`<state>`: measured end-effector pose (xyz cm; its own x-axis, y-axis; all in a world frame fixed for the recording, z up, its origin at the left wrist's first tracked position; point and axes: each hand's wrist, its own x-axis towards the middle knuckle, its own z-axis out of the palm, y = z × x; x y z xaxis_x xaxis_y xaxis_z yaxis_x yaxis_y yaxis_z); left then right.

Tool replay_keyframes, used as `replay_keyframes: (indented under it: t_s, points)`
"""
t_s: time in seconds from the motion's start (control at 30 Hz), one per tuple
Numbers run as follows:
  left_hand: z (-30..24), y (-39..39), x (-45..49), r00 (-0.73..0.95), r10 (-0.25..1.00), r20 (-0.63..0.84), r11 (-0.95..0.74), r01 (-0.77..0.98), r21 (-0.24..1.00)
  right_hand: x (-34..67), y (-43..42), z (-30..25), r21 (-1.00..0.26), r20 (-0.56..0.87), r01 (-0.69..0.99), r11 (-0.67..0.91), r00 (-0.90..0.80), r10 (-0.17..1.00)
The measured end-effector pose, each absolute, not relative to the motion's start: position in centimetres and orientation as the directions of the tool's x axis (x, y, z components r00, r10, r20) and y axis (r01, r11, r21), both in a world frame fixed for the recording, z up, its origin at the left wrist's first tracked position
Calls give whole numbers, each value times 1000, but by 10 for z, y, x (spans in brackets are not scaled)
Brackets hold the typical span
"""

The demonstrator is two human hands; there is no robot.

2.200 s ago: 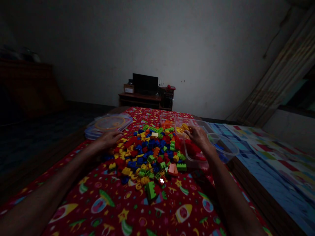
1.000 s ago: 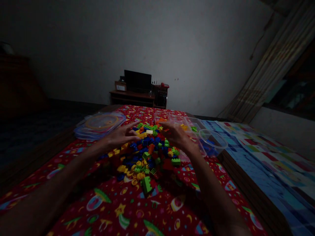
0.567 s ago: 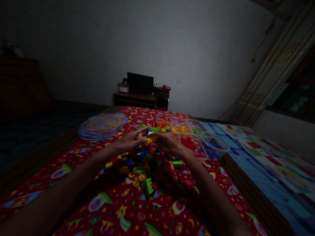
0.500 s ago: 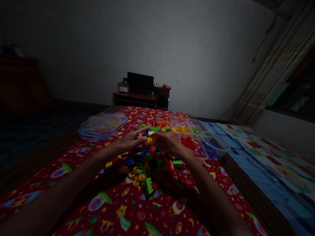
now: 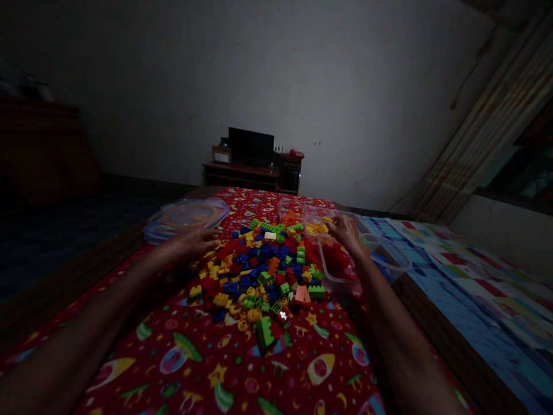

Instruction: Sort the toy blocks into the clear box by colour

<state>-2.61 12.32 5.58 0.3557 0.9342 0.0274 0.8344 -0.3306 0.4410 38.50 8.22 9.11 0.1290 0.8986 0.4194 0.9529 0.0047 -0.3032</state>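
Note:
A mixed heap of plastic toy bricks (image 5: 259, 271) in blue, yellow, green, red and orange covers the middle of the red patterned cloth (image 5: 276, 386). My left hand (image 5: 194, 242) hovers at the heap's left edge near some yellow bricks, fingers stretched out and apart. My right hand (image 5: 345, 231) pinches a yellow toy brick (image 5: 327, 219) above a clear container (image 5: 306, 222) with yellow bricks in it. Just in front of that hand is a clear container (image 5: 345, 286) of red bricks. Under the right forearm, a round clear tub (image 5: 404, 265) holding blue pieces is partly covered.
Stacked clear lids (image 5: 158, 233) lie at the left edge of the cloth. Orange pieces (image 5: 290, 218) fill another clear container at the back. Beyond stands a desk (image 5: 239, 170) with a black monitor (image 5: 251, 146). A checked blue bedspread (image 5: 436, 282) lies to the right.
My hands have parted from over the heap. The right has moved right to the containers with a yellow toy brick; the left has drawn back leftward, uncovering the heap.

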Motion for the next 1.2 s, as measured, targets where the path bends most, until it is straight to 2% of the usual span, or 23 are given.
replay_keyframes:
  t_s: [0.07,0.17,0.23,0.33,0.43,0.57,0.67,0.77,0.93,1.07,1.2]
  points:
    - [45,128,-33,423,906,-20,-365,804,469,392,94,94,-342,378,939,-48,184,907]
    - [33,133,-40,478,878,7,-429,781,454,392,102,98,-393,364,918,-49,204,909]
    - [28,136,-42,451,892,29,-421,806,417,386,99,98,-409,404,912,16,165,900]
    - [25,142,-39,429,901,63,-419,826,376,367,84,94,-396,467,897,198,11,884]
    - [30,142,-30,480,865,145,-498,789,360,337,66,90,-339,480,862,375,-184,858]
    - [40,127,-5,526,817,235,-576,737,353,290,53,86,-218,469,829,515,-374,800]
    - [42,113,15,542,803,248,-595,744,302,262,57,75,-121,468,805,580,-470,749]
    - [40,108,22,506,818,273,-572,763,301,248,65,57,-92,400,803,589,-512,760]
    - [44,110,17,409,886,220,-461,717,523,253,66,43,-147,437,786,600,-493,752]
    - [54,104,20,379,909,172,-368,540,757,261,53,57,-211,465,783,586,-447,764]
    - [67,88,24,333,929,159,-271,323,907,259,51,72,-406,516,725,556,-321,794]
